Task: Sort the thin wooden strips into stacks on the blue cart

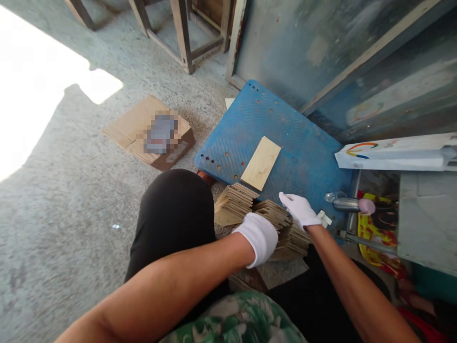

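Observation:
My left hand (260, 236), in a white glove, is bent over the stacked thin wooden pieces (235, 205) between my knees. Its fingers are hidden behind the back of the glove, so I cannot see what they hold. My right hand (299, 209), also gloved, hovers over the near edge of the blue plastic board (228, 138), to the right of the stacks, fingers stretched forward and nothing visible in them. More angled wooden pieces (271, 212) stand in rows between and below my hands. A flat pale wooden board (261, 164) lies on the blue surface just ahead.
On the floor to the left is a cardboard box (132, 126) with a blurred-out item on top. A bottle with a pink cap (352, 205) and a white bag (389, 155) are at the right, beside a grey metal surface (426, 219). Wooden stools (182, 35) stand behind.

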`<act>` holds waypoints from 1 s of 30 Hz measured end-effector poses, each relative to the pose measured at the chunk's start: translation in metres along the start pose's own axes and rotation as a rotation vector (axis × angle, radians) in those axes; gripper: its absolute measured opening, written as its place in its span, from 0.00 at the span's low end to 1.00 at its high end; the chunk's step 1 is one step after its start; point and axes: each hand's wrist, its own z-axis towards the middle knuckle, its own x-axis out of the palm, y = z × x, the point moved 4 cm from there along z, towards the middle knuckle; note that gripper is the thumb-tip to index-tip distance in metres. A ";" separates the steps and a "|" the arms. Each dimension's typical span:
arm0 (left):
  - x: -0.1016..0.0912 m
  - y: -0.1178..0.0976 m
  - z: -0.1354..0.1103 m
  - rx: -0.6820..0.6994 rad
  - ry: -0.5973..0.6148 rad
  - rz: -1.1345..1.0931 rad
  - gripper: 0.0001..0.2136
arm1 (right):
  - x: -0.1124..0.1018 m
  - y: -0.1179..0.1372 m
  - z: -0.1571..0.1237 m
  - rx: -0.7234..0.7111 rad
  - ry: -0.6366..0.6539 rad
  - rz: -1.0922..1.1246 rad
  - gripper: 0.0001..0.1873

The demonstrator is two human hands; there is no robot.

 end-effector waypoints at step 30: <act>0.094 0.094 0.030 -0.658 -0.081 0.368 0.21 | -0.010 -0.076 -0.079 -0.139 -0.050 0.238 0.21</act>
